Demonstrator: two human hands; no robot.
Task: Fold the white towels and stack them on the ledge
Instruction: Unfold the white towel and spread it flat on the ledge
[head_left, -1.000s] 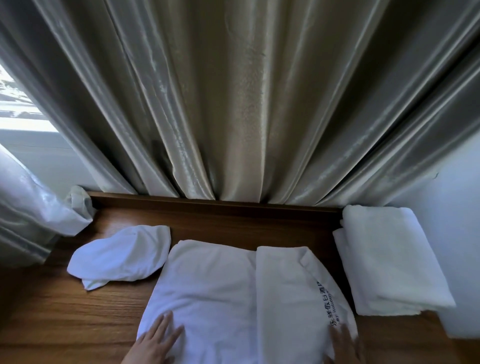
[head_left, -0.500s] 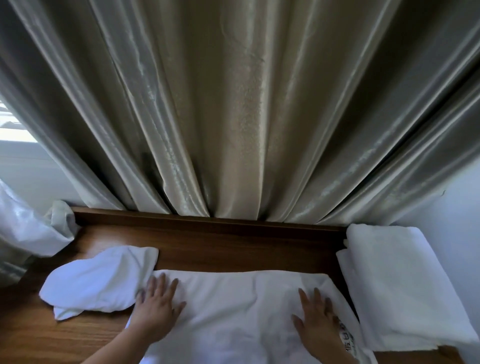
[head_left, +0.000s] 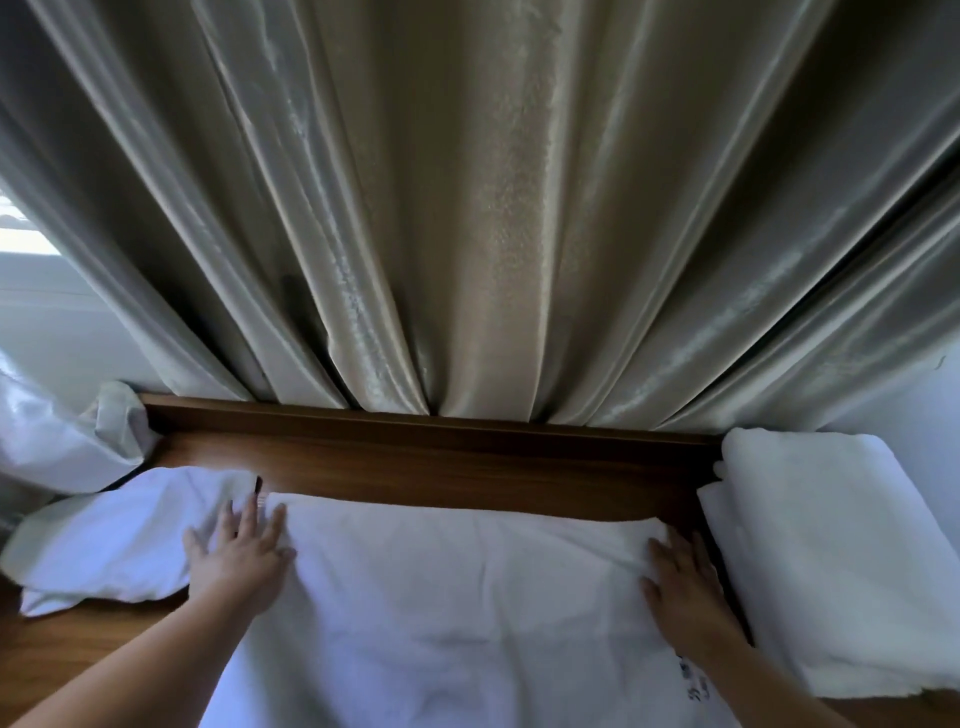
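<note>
At the far left a bit of bright window (head_left: 23, 244) shows, and below it the shiny end of the curtain (head_left: 67, 441) sits bunched up at the end of the wooden ledge (head_left: 431, 462). Next to that bunch lies a small white towel (head_left: 104, 551), soft and loosely folded, resting on the wood. The person's left arm comes up from the bottom edge, and the left hand (head_left: 239, 561) lies flat, palm down, on the far left corner of the big white towel (head_left: 441, 597). Its fingers are straight and a little spread, pointing toward the curtain, and they grasp nothing; they only press on the cloth, right beside the small towel. The big towel is spread out in the middle of the ledge, with a few soft creases, and its far edge lies close to the raised wooden strip at the back. Behind that strip the long grey-gold curtain (head_left: 493, 208) hangs in deep folds. The right hand (head_left: 680, 582) lies flat on the far right corner of the big towel, fingers straight and close together, pressing down and holding nothing. Near the right wrist there is some dark writing (head_left: 693, 680) printed on the towel, but it is too small and partly hidden by the arm, so I cannot read it. Just beside that hand sits a pile of folded white towels (head_left: 831, 561), neat and thick, at the right end of the ledge against the pale wall (head_left: 930, 415).
</note>
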